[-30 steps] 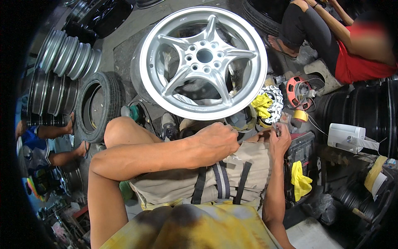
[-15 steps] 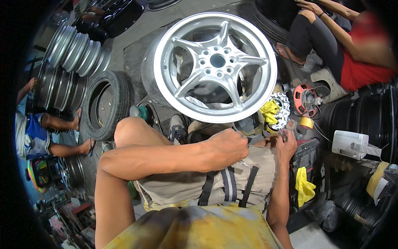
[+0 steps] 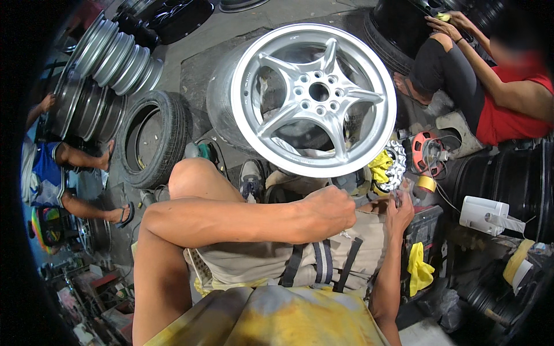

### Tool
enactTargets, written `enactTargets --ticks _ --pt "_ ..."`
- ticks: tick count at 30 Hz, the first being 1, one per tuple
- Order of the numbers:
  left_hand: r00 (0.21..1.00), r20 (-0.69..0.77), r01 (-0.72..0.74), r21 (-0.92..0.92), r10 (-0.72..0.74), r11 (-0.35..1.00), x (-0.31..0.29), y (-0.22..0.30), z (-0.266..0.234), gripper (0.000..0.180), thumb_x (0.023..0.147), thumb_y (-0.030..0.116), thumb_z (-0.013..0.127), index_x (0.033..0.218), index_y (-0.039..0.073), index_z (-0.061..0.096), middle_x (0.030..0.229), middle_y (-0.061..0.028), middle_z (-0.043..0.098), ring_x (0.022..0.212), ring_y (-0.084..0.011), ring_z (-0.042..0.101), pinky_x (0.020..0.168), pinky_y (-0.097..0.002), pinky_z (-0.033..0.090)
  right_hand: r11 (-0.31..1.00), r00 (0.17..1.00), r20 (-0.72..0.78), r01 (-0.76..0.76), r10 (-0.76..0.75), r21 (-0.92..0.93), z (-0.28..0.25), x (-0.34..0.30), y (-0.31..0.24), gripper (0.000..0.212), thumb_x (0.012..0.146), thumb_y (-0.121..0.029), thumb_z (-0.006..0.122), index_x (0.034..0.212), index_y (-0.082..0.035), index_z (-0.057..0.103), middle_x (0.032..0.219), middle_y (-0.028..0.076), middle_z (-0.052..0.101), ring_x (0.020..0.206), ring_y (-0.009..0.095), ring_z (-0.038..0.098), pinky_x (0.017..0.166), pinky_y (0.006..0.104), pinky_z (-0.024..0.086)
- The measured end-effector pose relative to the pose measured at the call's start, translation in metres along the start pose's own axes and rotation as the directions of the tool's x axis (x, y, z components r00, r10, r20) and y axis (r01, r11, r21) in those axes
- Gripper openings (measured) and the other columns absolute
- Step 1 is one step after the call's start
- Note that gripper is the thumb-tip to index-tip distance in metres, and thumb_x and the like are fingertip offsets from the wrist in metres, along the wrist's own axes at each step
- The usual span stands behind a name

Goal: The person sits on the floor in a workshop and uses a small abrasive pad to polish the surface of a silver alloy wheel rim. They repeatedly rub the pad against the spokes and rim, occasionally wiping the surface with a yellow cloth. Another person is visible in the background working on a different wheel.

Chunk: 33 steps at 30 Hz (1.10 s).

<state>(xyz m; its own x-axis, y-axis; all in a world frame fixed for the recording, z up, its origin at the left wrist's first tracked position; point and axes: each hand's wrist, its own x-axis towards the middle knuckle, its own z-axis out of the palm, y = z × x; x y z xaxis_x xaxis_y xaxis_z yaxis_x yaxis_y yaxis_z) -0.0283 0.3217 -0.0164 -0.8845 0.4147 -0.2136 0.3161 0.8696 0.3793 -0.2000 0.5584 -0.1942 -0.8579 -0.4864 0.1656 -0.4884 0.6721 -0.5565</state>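
Note:
My left hand (image 3: 328, 214) is closed in a fist above my lap, its forearm lying across my raised knee. A small whitish scrap shows just below the fist; what the fingers hold is hidden. To its right, my right hand (image 3: 399, 212) pinches something small and greyish, too little to name. In front of both hands a silver five-spoke wheel rim (image 3: 369, 138) lies face up on a tyre (image 3: 222, 106). Neither hand touches the rim.
Right of the rim are a yellow cloth (image 3: 381, 166), a red-orange reel (image 3: 426, 153) with a cord, and a yellow tape roll (image 3: 426, 184). Another yellow cloth (image 3: 420, 270) hangs off a dark box. A loose tyre (image 3: 176, 141) and stacked rims (image 3: 115, 60) stand left. Two other people sit nearby.
The view has shifted slightly, so the rim sits farther right and lower. Both my hands stay closed in nearly the same places. The person at right now shows a small yellowish thing in their hands.

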Motion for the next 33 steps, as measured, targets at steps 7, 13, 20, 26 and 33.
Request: enactTargets --ticks 7,13,20,26,33 --pt "1.000 -0.015 -0.003 0.015 0.003 1.000 0.002 0.002 0.002 0.007 0.076 0.006 0.067 0.073 0.002 0.071 0.086 -0.0150 0.066 0.089 -0.0293 0.067 0.072 -0.0379 0.054 0.998 0.999 -0.046 0.014 -0.011 0.064 0.003 -0.001 0.000 0.020 0.082 -0.010 0.067 0.099 -0.001 0.064 0.093 0.018 0.066 0.087 0.041 0.064 0.076 0.0456 0.049" --pt "1.000 0.015 -0.013 0.042 0.012 0.999 -0.001 0.001 -0.002 0.008 0.078 0.007 0.065 0.074 0.001 0.071 0.087 -0.0142 0.066 0.088 -0.0278 0.067 0.071 -0.0376 0.054 0.998 0.998 -0.052 0.034 -0.032 0.047 0.002 0.001 -0.002 0.021 0.079 -0.008 0.067 0.099 -0.001 0.064 0.092 0.018 0.065 0.088 0.042 0.063 0.076 0.0473 0.049" --pt "1.000 0.019 -0.009 0.059 0.007 0.998 0.001 0.003 -0.002 0.008 0.077 0.007 0.066 0.076 0.001 0.071 0.087 -0.0139 0.066 0.087 -0.0269 0.067 0.071 -0.0366 0.053 0.999 0.998 -0.056 -0.003 0.006 0.053 0.003 0.001 -0.003 0.016 0.086 -0.013 0.067 0.095 0.000 0.064 0.091 0.019 0.064 0.086 0.043 0.062 0.074 0.0480 0.048" --pt "1.000 0.014 -0.006 0.062 0.005 0.998 0.001 0.002 -0.001 0.008 0.077 0.008 0.066 0.077 0.001 0.071 0.087 -0.0135 0.066 0.087 -0.0266 0.067 0.071 -0.0363 0.053 1.000 0.999 -0.049 0.008 -0.007 0.020 0.002 0.001 -0.002 0.016 0.087 -0.014 0.067 0.096 0.000 0.064 0.091 0.018 0.065 0.086 0.042 0.063 0.074 0.0464 0.048" --pt "0.994 -0.106 -0.021 0.122 0.034 0.992 0.001 0.000 0.009 0.003 0.072 0.007 0.073 0.075 0.006 0.073 0.077 -0.0110 0.072 0.079 -0.0259 0.073 0.063 -0.0351 0.055 0.999 0.999 -0.049 0.014 -0.012 0.046 0.002 0.000 -0.002 0.018 0.084 -0.011 0.065 0.097 0.001 0.063 0.091 0.019 0.063 0.087 0.045 0.061 0.073 0.0487 0.047"
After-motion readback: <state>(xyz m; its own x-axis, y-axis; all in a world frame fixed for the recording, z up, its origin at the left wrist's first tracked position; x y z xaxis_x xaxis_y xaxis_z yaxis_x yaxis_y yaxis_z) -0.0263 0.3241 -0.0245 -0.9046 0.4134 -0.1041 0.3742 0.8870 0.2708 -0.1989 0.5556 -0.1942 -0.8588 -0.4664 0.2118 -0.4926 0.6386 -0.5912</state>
